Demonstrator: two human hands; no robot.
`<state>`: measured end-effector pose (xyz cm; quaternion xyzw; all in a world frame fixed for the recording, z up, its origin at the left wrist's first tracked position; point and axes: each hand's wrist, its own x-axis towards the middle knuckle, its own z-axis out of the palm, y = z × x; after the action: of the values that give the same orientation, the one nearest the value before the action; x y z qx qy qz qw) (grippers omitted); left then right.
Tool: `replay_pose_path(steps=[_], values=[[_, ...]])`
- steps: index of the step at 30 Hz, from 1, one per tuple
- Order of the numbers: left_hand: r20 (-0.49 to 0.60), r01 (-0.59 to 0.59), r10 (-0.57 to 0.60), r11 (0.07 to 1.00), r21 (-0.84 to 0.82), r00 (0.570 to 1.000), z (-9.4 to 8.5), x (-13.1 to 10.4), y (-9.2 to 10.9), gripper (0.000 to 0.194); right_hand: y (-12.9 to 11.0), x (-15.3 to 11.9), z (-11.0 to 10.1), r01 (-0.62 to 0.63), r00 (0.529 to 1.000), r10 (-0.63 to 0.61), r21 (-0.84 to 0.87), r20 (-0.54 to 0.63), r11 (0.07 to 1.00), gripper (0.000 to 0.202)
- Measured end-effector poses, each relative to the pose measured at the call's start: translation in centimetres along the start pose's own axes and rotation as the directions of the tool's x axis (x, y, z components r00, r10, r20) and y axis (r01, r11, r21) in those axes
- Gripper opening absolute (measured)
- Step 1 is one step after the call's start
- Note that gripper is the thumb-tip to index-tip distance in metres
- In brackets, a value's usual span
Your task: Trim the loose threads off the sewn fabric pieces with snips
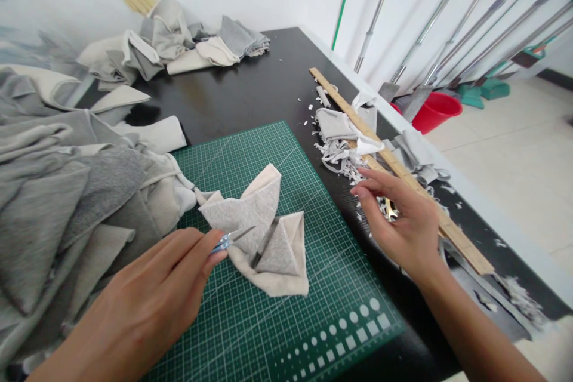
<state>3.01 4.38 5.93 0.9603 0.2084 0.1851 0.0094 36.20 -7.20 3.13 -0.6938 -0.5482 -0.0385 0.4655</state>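
my left hand (147,304) pinches small snips (230,240) against the folded fabric piece (262,233) mid-mat — my right hand (405,227) hangs loosely open over scraps (344,155) at the tabletop's right edge.

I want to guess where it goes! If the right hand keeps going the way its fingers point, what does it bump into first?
Probably the heap of fabric scraps by the wooden ruler. The right hand points up-left toward it, though depth is hard to judge.

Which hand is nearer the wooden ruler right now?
Right. The right hand hovers right beside the wooden ruler, over scraps; the left hand is across the mat, holding snips.
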Motion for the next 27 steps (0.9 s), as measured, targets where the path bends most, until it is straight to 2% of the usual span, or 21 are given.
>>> replay_pose_path(steps=[2, 6, 13, 20, 25, 27], values=[[-0.001, -0.015, 0.015, 1.0, 0.027, 1.0, -0.2, 0.0, 0.2, 0.028, 0.0, 0.0, 0.0, 0.003, 1.0, -0.003, 0.004, 0.002, 1.0, 0.032], [0.08, -0.036, 0.033, 0.999, 0.034, 0.996, -0.3, 0.6, 0.4, 0.03, -0.1, 0.0, 0.0, -0.004, 1.0, 0.004, -0.003, -0.001, 1.0, 0.032], [0.058, -0.104, 0.098, 0.99, 0.095, 0.993, -0.6, 0.7, 0.2, 0.023, -0.1, 0.1, 0.1, -0.001, 1.0, 0.001, -0.001, 0.007, 1.0, 0.032], [0.079, -0.018, 0.014, 0.999, 0.049, 0.997, -0.2, 0.7, 0.4, 0.03, 0.1, -0.1, 0.1, 0.005, 1.0, -0.005, -0.006, 0.002, 1.0, 0.032], [0.053, -0.08, 0.074, 0.988, 0.13, 0.996, -0.5, 0.9, 0.4, 0.021, 0.1, -0.1, 0.1, 0.0, 1.0, 0.0, 0.011, 0.002, 1.0, 0.032], [0.063, -0.091, 0.085, 0.992, 0.092, 0.994, -0.6, 0.8, 0.3, 0.024, 0.1, -0.1, 0.1, 0.002, 1.0, -0.002, 0.01, 0.004, 1.0, 0.032]])
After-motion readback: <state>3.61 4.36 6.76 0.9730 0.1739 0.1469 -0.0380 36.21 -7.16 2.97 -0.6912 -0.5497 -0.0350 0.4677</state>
